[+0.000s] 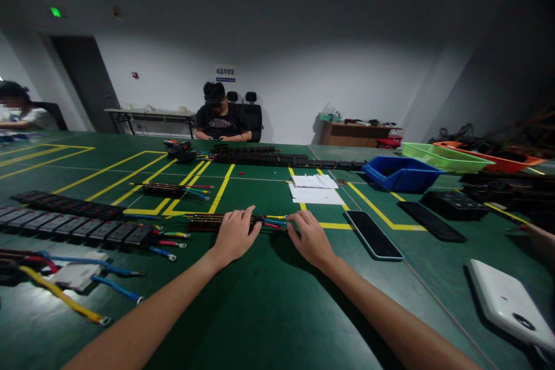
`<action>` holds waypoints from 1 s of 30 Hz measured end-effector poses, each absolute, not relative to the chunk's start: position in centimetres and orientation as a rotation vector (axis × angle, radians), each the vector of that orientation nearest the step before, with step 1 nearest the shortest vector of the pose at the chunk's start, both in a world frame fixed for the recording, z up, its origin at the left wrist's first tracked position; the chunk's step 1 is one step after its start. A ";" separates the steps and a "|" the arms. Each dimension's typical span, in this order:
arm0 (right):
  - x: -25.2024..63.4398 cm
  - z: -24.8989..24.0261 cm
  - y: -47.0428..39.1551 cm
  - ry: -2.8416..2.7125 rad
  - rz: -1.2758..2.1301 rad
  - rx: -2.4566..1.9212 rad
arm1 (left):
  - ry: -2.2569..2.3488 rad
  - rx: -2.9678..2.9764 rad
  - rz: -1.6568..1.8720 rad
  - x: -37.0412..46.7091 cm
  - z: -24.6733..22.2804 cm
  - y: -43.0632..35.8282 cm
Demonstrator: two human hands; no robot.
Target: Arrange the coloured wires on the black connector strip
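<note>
Straight ahead on the green table, a black strip with thin wires (203, 221) lies crosswise. My left hand (236, 234) is closed over its right part, fingers across the top and thumb at the near side. Red and blue wire leads (274, 223) with metal lugs come out to the right of that hand. My right hand (310, 237) is closed at the lug ends, thumb and fingertips together around them; the fingers partly hide the exact grip. A similar black wired strip (167, 189) lies farther back on the table.
Black segmented strips (87, 225) and thick coloured cables (65, 295) lie at left. Sheets of paper (316, 193), a phone (375, 234) and a white device (511, 295) are at right, beyond them a blue bin (401, 176). A person (223, 118) sits across the table.
</note>
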State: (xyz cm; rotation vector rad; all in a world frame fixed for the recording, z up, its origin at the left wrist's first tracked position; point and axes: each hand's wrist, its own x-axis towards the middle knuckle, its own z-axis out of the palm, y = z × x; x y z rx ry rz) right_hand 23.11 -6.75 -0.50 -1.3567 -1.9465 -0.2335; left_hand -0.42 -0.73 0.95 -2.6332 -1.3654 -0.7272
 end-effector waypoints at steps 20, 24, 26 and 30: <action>22.7 -0.3 -6.7 -2.013 -0.242 -1.485 | -1.369 -2.639 -0.732 -0.4 1.1 -0.8; 22.8 -0.3 -6.7 -1.993 -0.257 -1.445 | -1.363 -2.640 -0.740 -0.5 1.0 -0.8; 22.8 -0.4 -6.7 -2.018 -0.250 -1.433 | -1.363 -2.637 -0.734 -0.4 1.1 -0.8; 22.8 -0.7 -6.4 -2.058 -0.205 -1.480 | -1.358 -2.625 -0.731 -0.4 1.2 -0.9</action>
